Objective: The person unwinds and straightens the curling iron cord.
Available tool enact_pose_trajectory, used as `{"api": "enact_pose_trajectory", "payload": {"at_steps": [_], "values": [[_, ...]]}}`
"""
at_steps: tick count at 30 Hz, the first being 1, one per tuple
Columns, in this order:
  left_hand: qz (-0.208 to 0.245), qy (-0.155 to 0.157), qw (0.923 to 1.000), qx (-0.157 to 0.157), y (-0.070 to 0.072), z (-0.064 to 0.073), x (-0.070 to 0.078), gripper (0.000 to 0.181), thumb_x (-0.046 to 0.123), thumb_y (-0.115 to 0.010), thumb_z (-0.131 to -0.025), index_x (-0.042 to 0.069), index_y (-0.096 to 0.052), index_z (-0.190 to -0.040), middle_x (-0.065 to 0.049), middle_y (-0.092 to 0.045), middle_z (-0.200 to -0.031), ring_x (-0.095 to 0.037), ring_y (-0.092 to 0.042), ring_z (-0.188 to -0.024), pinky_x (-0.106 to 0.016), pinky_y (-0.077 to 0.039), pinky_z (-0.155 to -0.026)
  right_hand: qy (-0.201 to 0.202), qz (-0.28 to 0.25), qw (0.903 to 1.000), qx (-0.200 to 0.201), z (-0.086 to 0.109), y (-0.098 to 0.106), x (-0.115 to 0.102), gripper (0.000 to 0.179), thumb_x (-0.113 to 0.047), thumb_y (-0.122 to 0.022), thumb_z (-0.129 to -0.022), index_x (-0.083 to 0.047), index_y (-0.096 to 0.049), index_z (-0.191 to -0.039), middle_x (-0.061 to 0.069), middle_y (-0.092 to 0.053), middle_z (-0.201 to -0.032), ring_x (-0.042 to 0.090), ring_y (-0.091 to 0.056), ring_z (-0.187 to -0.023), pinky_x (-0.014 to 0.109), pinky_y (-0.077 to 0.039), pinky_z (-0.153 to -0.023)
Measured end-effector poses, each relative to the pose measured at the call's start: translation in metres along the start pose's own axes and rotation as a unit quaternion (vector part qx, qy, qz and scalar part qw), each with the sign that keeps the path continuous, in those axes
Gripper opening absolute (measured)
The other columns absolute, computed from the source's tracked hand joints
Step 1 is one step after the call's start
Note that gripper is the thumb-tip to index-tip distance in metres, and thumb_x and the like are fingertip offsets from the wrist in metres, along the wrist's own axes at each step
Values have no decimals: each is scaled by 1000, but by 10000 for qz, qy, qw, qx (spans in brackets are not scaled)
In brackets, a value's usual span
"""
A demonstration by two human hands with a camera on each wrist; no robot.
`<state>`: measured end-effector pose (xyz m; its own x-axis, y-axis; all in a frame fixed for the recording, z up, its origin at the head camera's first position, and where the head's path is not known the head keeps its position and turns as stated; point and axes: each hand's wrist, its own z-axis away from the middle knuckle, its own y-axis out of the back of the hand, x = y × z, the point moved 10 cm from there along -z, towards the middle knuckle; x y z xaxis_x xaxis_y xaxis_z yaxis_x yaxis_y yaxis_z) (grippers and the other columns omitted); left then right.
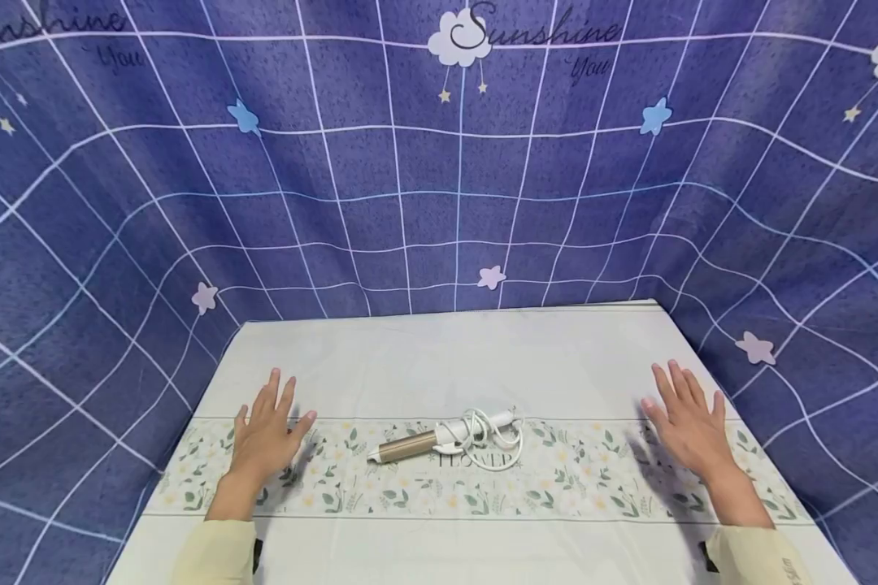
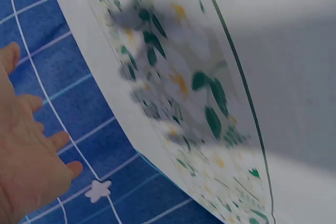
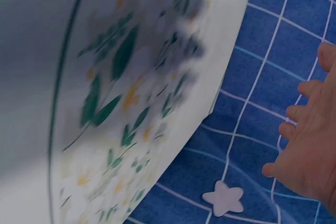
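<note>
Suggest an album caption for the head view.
Left hand and right hand flank a wand-like appliance with a cord on a flowered tablecloth.

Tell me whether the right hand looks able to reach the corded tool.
Likely yes: the right hand is empty, and only floral tablecloth shows between it and the corded tool. The looped cord at that end might hinder a grip slightly.
</note>
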<state>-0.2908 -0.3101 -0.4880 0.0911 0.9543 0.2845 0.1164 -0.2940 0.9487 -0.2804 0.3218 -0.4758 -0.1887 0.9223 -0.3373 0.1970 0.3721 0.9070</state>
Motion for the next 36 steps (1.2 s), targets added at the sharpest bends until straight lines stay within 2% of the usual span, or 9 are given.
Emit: {"api": "enact_pose_trajectory", "payload": {"at_steps": [6,12,16,22,29,36], "values": [[196,-325,9989,268,-2,-2,23,75,54,-41,-98,6,-21,-152,-5,12,-161,-43,-12,-142,-63,-7,-107,125,-121,9998,90,-5,2,-19,62,-39,-35,-104,-13,-13,-155,19,-7,-159,35,6,-146,66,13,-105],[414,-656,9952,600,-1,-2,45,70,48,-52,-96,7,-32,-149,-7,-2,-161,-42,-22,-138,-61,-16,-103,173,-220,9994,196,-9,-2,-35,61,-38,-38,-103,-10,-18,-154,24,-18,-155,46,-14,-139,70,-6,-103],[484,-787,9935,660,-3,0,58,68,46,-56,-94,7,-36,-147,-8,-7,-161,-40,-26,-136,-59,-18,-103,230,-205,9994,156,-11,-8,-45,60,-36,-39,-103,-7,-21,-152,28,-24,-150,49,-23,-134,70,-18,-98],[659,-1060,9892,766,-7,1,77,67,43,-61,-92,8,-40,-145,-11,-14,-159,-40,-29,-135,-58,-18,-104,163,-432,9989,-88,-13,-23,-55,59,-36,-37,-104,-9,-19,-153,28,-26,-150,47,-23,-135,68,-20,-98],[661,-1274,9870,718,-14,4,99,68,40,-67,-89,9,-42,-143,-12,-19,-158,-36,-29,-136,-55,-19,-106,127,-667,9975,-169,-14,-33,-68,59,-35,-40,-103,-9,-21,-153,28,-30,-148,48,-27,-134,67,-22,-101],[622,-1369,9873,521,-20,4,120,64,38,-74,-84,8,-51,-136,-9,-23,-156,-30,-28,-138,-51,-18,-108,39,-817,9964,-239,-16,-37,-78,59,-36,-43,-102,-6,-28,-150,27,-36,-144,48,-38,-127,64,-34,-97]]}}
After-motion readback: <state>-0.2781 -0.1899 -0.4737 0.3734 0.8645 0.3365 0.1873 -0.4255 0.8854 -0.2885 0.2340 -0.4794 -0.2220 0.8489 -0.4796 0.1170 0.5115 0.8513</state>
